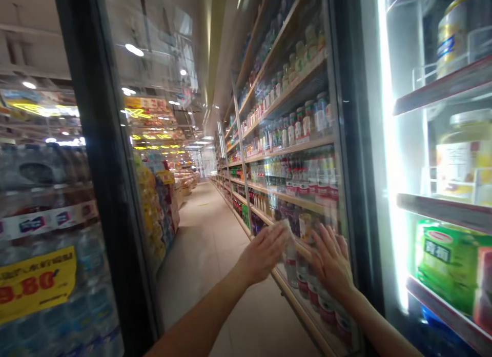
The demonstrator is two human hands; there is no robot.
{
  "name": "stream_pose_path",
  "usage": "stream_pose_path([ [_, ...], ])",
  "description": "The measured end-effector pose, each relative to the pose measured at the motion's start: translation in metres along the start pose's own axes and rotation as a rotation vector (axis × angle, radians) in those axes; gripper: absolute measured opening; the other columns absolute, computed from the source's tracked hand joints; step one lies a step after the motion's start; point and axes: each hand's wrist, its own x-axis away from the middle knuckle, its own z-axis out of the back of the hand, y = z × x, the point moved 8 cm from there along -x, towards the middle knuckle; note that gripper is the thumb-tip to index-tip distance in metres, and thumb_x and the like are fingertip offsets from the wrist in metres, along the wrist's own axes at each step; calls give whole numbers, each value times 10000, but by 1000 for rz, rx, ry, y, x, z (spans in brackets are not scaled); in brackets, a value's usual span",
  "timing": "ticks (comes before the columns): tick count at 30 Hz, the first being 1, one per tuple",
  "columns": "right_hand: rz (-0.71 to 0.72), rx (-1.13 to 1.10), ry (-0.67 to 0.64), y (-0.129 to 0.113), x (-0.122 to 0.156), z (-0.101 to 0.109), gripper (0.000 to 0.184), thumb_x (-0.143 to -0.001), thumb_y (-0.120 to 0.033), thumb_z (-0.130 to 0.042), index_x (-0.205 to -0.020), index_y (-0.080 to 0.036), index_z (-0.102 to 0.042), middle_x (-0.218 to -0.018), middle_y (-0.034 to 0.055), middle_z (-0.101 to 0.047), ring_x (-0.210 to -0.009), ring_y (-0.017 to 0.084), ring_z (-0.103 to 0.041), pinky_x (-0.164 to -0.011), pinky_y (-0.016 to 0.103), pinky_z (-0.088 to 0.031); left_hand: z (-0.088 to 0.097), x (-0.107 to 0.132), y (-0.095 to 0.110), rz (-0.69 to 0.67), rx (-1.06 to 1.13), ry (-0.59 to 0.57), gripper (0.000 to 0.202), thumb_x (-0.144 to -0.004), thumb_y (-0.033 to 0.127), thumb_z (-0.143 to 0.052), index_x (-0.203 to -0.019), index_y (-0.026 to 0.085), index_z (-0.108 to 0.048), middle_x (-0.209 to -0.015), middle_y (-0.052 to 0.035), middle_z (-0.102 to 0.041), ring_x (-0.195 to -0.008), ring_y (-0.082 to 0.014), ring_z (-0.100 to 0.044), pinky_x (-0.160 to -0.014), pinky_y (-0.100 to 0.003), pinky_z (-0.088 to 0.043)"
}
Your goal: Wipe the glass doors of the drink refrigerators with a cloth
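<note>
Both my hands reach forward to a glass cooler door (307, 80) with a black frame (355, 193). My right hand (332, 262) lies flat on the glass with its fingers spread. Just left of it, my left hand (263, 254) is stretched out with fingers straight, its tips at the glass. A small pale patch (286, 225) sits at those fingertips; I cannot make out what it is. Rows of bottles (307, 177) on shelves show through the glass.
The lit cooler interior on the right holds a green pack (446, 264) and jars (461, 157) on shelves. At left stands another glass door with a black frame (103, 167) and a yellow price tag (36, 282). A shop aisle (207, 244) runs ahead between shelving.
</note>
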Motion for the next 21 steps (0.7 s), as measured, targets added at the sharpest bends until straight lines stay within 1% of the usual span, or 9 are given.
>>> stream_pose_path([
  [2,-6,12,-13,9,8,1,601,-866,-208,-406,-1430,-219,-198,-1457,125,-313,-1354,276,-257,-1049,523,-258,-5,0,22,-120,38,-8,469,-905,320,-357,-1342,152,-380,-1509,-52,-159,-1385,-226,-147,-1139,-398,-86],
  [3,-13,18,-19,14,11,2,597,-869,-212,-398,-1431,-219,-196,-1451,127,-323,-1351,277,-265,-1048,524,-257,-7,-4,27,-146,49,-5,461,-904,309,-356,-1336,151,-388,-1509,-52,-159,-1385,-225,-149,-1137,-398,-92],
  [8,-102,71,-35,39,21,9,569,-878,-228,-386,-1423,-194,-227,-1427,152,-358,-1345,284,-277,-1040,534,-256,-15,-36,29,-23,40,8,477,-906,277,-331,-1358,123,-352,-1496,-65,-209,-1376,-243,-179,-1125,-416,-117],
  [10,-111,83,-50,44,28,9,571,-873,-219,-388,-1422,-190,-232,-1423,151,-365,-1344,279,-281,-1042,526,-258,-20,-38,49,-56,63,4,494,-903,282,-330,-1366,111,-335,-1496,-71,-205,-1375,-233,-187,-1124,-395,-126],
  [12,-101,89,-66,46,38,8,585,-867,-201,-385,-1427,-193,-217,-1416,143,-380,-1341,268,-290,-1049,517,-254,-26,-31,73,-119,100,-22,507,-895,289,-340,-1369,110,-330,-1502,-72,-180,-1377,-217,-185,-1124,-372,-133],
  [14,-93,95,-86,49,47,6,597,-862,-190,-385,-1431,-193,-203,-1410,137,-392,-1341,261,-291,-1052,510,-254,-33,-27,89,-165,129,-41,507,-889,286,-352,-1367,115,-334,-1505,-74,-166,-1376,-211,-190,-1121,-368,-142],
  [15,-96,98,-93,51,51,5,601,-861,-188,-384,-1432,-191,-198,-1409,137,-393,-1342,261,-288,-1051,511,-255,-36,-29,92,-181,138,-44,505,-889,286,-353,-1365,119,-337,-1505,-78,-168,-1375,-216,-194,-1119,-377,-148],
  [17,-116,104,-92,56,55,3,603,-863,-191,-380,-1435,-183,-189,-1412,140,-388,-1345,264,-281,-1050,516,-255,-38,-40,87,-168,136,-29,488,-895,276,-343,-1360,128,-346,-1500,-82,-186,-1373,-225,-200,-1112,-404,-163],
  [21,-166,106,-76,60,54,-4,599,-869,-189,-373,-1436,-186,-182,-1416,135,-384,-1347,258,-277,-1053,514,-249,-38,-66,68,-19,94,10,467,-901,249,-314,-1350,131,-362,-1492,-77,-214,-1366,-241,-216,-1101,-429,-193],
])
